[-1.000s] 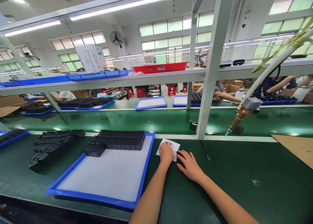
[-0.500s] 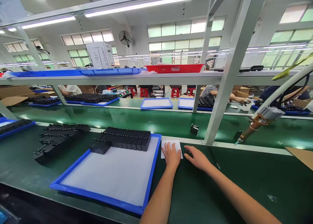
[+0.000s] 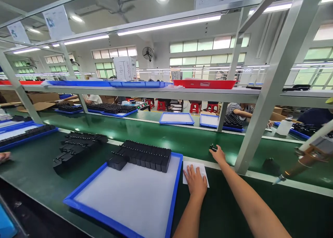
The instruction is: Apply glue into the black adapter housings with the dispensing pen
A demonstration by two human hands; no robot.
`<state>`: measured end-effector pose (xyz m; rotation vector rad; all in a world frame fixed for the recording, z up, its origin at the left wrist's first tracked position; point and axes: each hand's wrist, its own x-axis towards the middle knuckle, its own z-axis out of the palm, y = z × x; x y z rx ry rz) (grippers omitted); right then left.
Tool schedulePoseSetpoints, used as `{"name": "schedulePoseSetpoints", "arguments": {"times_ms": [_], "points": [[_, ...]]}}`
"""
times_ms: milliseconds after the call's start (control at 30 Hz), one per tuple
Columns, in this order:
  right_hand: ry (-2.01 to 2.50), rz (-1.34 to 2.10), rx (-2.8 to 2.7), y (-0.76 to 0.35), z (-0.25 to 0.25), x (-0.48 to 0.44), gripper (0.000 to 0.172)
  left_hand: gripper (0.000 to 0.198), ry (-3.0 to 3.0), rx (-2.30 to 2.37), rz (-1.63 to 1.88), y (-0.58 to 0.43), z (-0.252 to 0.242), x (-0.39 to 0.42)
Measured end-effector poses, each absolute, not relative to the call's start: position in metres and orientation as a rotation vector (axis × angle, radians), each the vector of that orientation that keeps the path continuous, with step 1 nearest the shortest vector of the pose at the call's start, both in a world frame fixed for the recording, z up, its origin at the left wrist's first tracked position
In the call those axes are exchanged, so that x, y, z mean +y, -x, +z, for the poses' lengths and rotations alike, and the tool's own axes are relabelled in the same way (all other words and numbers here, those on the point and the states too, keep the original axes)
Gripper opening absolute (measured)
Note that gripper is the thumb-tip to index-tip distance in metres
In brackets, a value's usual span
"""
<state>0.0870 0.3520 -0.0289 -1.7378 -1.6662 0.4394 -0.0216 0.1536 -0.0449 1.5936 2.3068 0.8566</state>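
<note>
My left hand (image 3: pixel 195 182) lies flat and open on a white paper sheet (image 3: pixel 203 170) just right of the blue-rimmed tray (image 3: pixel 173 196). My right hand (image 3: pixel 218 154) is stretched forward onto the green conveyor belt, its fingers over a small black part (image 3: pixel 213 148); whether they grip it I cannot tell. A row of black parts (image 3: pixel 145 155) stands along the tray's far edge. More black parts (image 3: pixel 75 148) lie in stacks on the bench to the tray's left.
A slanted metal frame post (image 3: pixel 262 113) rises just right of my right hand. A hanging dispensing tool (image 3: pixel 299 165) points down at the right. Another black part (image 3: pixel 270 164) lies on the belt. Other people work across the belt; a hand (image 3: pixel 4 157) shows at far left.
My right hand has left the bench beside the paper and reached forward onto the belt to the small black part. The left hand stays on the paper. The camera has tilted up.
</note>
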Motion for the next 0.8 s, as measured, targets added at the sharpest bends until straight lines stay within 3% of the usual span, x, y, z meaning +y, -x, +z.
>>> {"name": "schedulePoseSetpoints", "arguments": {"times_ms": [267,533,800], "points": [[1.584,0.617,-1.751,-0.091,-0.028,0.335,0.039,0.052,-1.598,2.313,0.868,0.022,-0.044,0.153],[1.287,0.779,-1.988,-0.135,-0.023,0.230,0.037,0.070,-1.914,2.117,1.013,0.012,-0.033,0.149],[1.163,0.841,-2.011,-0.156,-0.022,0.157,0.042,0.063,-2.062,1.847,0.951,-0.007,-0.023,0.126]]}}
